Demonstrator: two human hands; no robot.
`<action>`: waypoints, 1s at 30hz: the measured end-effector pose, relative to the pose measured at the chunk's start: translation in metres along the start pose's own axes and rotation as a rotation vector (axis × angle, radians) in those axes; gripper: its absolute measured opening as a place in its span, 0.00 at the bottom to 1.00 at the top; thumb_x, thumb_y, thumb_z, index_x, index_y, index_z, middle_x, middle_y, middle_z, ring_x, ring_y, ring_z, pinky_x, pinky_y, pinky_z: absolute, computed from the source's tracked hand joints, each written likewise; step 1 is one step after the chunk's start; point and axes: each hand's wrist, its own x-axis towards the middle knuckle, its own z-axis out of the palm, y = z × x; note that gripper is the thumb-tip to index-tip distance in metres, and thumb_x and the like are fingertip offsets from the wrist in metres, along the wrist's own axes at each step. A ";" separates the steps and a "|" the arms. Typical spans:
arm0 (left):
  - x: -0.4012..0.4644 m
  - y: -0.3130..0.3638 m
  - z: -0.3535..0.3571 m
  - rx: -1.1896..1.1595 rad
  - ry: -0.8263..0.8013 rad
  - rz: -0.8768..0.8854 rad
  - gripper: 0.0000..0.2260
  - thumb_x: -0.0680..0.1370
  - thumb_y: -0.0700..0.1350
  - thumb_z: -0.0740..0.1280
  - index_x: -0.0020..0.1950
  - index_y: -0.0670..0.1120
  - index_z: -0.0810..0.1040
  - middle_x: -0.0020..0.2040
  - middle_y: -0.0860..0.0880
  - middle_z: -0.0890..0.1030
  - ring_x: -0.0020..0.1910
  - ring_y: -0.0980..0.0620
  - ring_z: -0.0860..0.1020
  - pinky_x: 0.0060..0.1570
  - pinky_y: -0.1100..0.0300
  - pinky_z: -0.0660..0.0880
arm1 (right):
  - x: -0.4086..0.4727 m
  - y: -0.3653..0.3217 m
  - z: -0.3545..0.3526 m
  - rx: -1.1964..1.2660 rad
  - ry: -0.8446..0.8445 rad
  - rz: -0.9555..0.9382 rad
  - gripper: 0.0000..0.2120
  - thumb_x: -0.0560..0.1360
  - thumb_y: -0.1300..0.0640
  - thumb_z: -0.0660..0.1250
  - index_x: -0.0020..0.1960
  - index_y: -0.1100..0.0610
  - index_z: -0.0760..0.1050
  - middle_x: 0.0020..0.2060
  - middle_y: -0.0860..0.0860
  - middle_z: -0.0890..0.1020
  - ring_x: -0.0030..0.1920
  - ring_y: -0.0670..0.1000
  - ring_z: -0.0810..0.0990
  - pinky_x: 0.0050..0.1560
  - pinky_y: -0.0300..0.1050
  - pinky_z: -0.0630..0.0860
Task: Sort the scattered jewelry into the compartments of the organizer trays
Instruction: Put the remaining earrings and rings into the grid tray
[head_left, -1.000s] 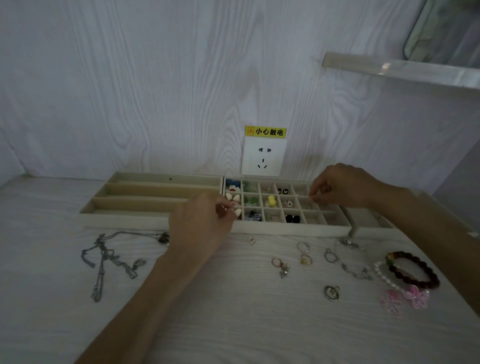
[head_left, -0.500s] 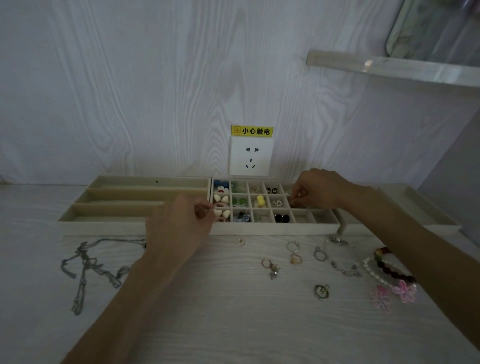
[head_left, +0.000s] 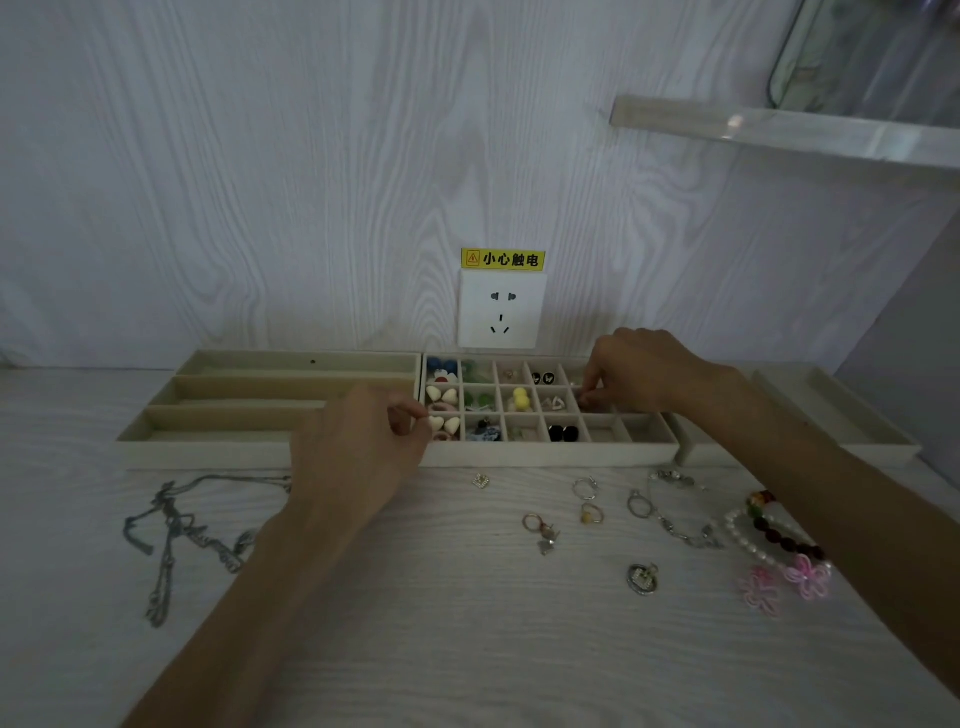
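We have the left hand (head_left: 358, 447) low at the front-left corner of the gridded organizer tray (head_left: 550, 453), thumb and forefinger pinched together on something tiny, too small for us to name, right at the compartment with the cream heart earrings (head_left: 442, 423), and across the tray the right hand (head_left: 641, 371) dips its curled fingertips into a compartment near the right end of the middle row, pinching a small piece we cannot make out either. Between the two hands we see the compartments part filled: blue pieces (head_left: 441, 365) at the back left, green ones (head_left: 478, 399) beside the hearts, a yellow piece (head_left: 520, 399) in the middle, black studs (head_left: 563, 432) in the front row. To the left, touching that tray, sits the long-slot tray (head_left: 218, 415), three long compartments running sideways, and off to the right there is a third shallow tray (head_left: 841, 415) partly behind the right forearm. Out on the worktop (head_left: 467, 649) the loose jewelry waits: a tangle of silver chain necklaces (head_left: 176, 530) on the left, a small square stud (head_left: 480, 481) just in front of the grid tray, several rings (head_left: 587, 488) near the centre, a round silver pendant (head_left: 643, 578) nearer to us, a silver bracelet (head_left: 670, 519) and, further right, a pearl bracelet (head_left: 748, 543) lying against a dark bead bracelet (head_left: 784, 540), with two pink flower pieces (head_left: 808, 574) beside them
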 end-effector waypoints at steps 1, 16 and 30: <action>0.000 0.001 -0.001 -0.005 0.001 -0.002 0.03 0.73 0.53 0.69 0.45 0.58 0.81 0.37 0.60 0.80 0.38 0.58 0.78 0.36 0.62 0.73 | 0.000 0.000 0.000 -0.015 0.003 -0.001 0.10 0.74 0.46 0.68 0.51 0.49 0.81 0.48 0.49 0.82 0.45 0.49 0.78 0.39 0.40 0.64; -0.015 0.021 0.004 0.115 -0.258 0.360 0.07 0.75 0.57 0.67 0.49 0.59 0.82 0.39 0.62 0.77 0.39 0.64 0.75 0.36 0.69 0.65 | -0.068 -0.051 -0.019 0.361 0.196 -0.017 0.11 0.75 0.43 0.64 0.45 0.47 0.81 0.31 0.38 0.75 0.31 0.37 0.72 0.35 0.36 0.68; -0.021 0.049 0.003 -1.098 -0.545 -0.471 0.14 0.66 0.50 0.72 0.49 0.46 0.84 0.43 0.52 0.85 0.29 0.63 0.75 0.21 0.72 0.62 | -0.084 -0.082 0.017 1.186 0.384 -0.028 0.12 0.72 0.59 0.71 0.54 0.47 0.80 0.39 0.44 0.83 0.36 0.41 0.79 0.36 0.31 0.73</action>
